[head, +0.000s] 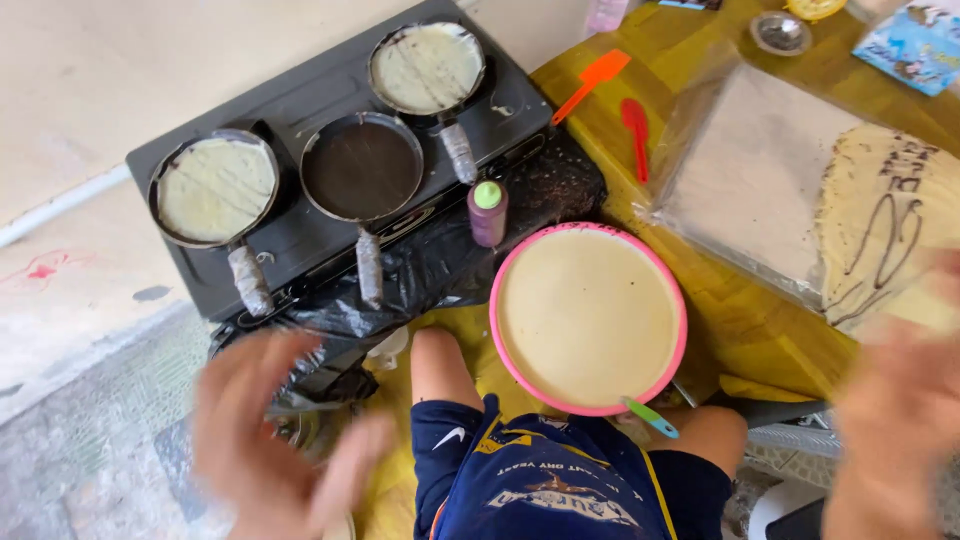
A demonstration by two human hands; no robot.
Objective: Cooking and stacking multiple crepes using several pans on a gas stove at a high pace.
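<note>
My left hand [275,440] hovers blurred at the lower left, fingers spread and holding nothing, just in front of the black stove [300,95]. My right hand [895,400] is blurred at the lower right, open and empty, beside a thin crepe with chocolate lines [890,230] on a plastic-covered board [750,170]. A pink bowl of pale batter [587,318] sits between my knees, a green-handled utensil [652,418] at its rim. Three small pans stand on the stove: the left pan [213,188] and the far pan [427,68] hold pale batter, the middle pan [362,167] holds dark batter.
A purple squeeze bottle with a green cap [487,210] stands by the stove. An orange spatula [592,82] and a red spatula [636,130] lie on the yellow wooden table [740,320]. A small metal dish [780,32] sits at the far edge. Black plastic [430,265] lines the stove front.
</note>
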